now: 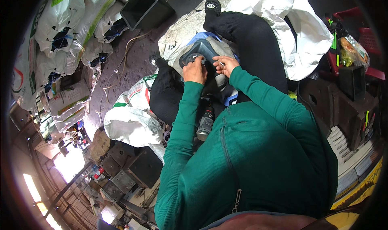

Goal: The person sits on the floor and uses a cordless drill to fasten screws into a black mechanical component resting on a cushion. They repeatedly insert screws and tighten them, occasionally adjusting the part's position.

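Between my knees lies a dark grey moulded plastic part (207, 48) with a raised rim, resting on pale cloth and a blue edge. My left hand (195, 71) is over its near left side, fingers curled down; a small pale spot shows at the fingertips, too small to name. To the right, my right hand (227, 65) pinches a small thin white piece (221, 63) between thumb and finger, near the part's right edge. A cordless drill (206, 123) with a dark body lies in my lap, below my hands and touched by neither.
White sacks (64, 24) are piled at the far left. A black open box (141, 10) stands at the top left, and a cord (126, 52) runs over the floor. Dark speaker-like boxes (143, 167) are stacked lower left. Red baskets (370, 40) stand at the right.
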Tool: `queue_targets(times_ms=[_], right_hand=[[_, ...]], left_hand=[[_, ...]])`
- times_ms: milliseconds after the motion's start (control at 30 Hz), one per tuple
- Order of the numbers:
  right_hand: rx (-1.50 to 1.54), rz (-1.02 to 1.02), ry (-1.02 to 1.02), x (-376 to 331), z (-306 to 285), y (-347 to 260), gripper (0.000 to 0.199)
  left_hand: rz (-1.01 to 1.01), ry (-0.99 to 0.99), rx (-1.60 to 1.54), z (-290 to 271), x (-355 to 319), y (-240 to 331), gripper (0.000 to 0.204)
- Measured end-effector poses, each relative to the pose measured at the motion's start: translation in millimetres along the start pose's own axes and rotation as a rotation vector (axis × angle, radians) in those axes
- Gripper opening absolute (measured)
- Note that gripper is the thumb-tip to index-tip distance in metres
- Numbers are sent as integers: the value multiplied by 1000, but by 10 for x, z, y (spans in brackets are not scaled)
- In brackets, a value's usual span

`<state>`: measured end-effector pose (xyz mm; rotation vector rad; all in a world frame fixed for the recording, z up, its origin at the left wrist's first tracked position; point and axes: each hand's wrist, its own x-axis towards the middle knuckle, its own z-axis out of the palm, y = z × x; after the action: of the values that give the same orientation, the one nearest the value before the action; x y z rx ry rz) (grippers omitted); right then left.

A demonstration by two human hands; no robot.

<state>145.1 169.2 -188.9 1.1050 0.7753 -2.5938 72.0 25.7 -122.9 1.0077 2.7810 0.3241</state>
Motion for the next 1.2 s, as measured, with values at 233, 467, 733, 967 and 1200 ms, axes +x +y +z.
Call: queue_targets(times_ms=[233, 467, 733, 967, 1200], right_hand=[[76, -32, -13, 52, 61, -144, 26], [160, -72, -56, 126, 105, -175, 30], [311, 61, -23, 453, 304, -226, 30], [-195, -90, -50, 637, 181, -118, 30], [-829, -414, 105, 674, 401, 126, 42]], left_hand=[[26, -15, 5, 87, 41, -35, 51], [-353, -387, -457, -1226, -1479, -169, 57], [-321, -109, -130, -622, -2355, 262, 74], [-508, -153, -583, -938, -2161, 101, 70], [-758, 27, -1295, -1408, -1482, -155, 36]])
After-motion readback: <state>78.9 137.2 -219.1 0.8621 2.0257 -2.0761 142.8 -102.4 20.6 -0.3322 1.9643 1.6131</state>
